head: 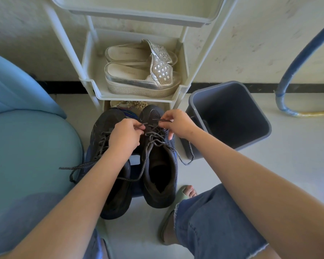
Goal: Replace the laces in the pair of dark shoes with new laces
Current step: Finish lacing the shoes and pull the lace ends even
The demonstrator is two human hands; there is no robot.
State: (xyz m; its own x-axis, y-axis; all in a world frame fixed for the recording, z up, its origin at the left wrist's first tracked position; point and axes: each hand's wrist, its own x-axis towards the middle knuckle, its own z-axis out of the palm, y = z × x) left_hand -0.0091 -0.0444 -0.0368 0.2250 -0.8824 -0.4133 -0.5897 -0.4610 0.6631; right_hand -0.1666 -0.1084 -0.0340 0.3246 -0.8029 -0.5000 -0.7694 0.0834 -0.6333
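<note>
Pale floor [269, 174] all round: cream rack [138, 98] stands top centre, silver sandals [138, 79] on its tray. Grey bin [232, 118] sits right of centre, blue hose [278, 90] upper right, dark shoes [159, 171] side by side at centre.

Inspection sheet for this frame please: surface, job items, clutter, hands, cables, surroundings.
Surface: pale floor.
Job's things: dark shoes side by side, toes toward the rack; both laced, lace ends loose.
Clutter: grey bin beside the shoes; silver platform sandals on the rack shelf.
Grippers: left hand and right hand each pinch a lace end over the shoe nearer the bin.
Cables: nothing seen; a blue taped tube curves by the wall.
Surroundings: teal seat at left.
</note>
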